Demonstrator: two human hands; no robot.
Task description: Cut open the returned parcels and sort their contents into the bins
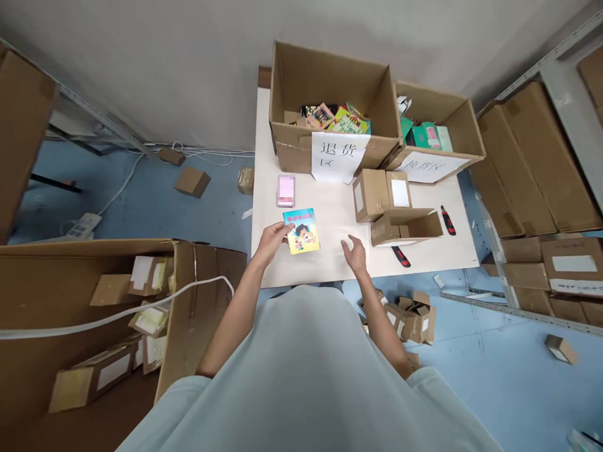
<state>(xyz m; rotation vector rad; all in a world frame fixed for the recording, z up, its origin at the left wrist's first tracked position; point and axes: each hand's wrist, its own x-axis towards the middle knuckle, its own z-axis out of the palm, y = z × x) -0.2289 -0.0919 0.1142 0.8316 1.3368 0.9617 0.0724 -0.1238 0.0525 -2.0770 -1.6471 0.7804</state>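
Observation:
A thin booklet [306, 242] with a blue and yellow cartoon cover is pinched at its left edge by my left hand [272, 242], thumb on top. To the right, my right hand [355, 254] hovers over the white table [330, 213] with thumb and fingers apart, holding nothing. Just beyond the booklet lies a phone [286, 191] with a pinkish screen. Right of my right hand are an opened small carton [407, 233], a black and red box cutter [401, 256] and a second box cutter [448, 221].
A large labelled carton [292, 147] holding booklets and small packs stands at the table's back, beside another labelled carton [464, 135] with green boxes. Two small cartons [374, 194] sit before them. A big carton [183, 314] of parcels stands on the left; shelving [560, 100] is on the right.

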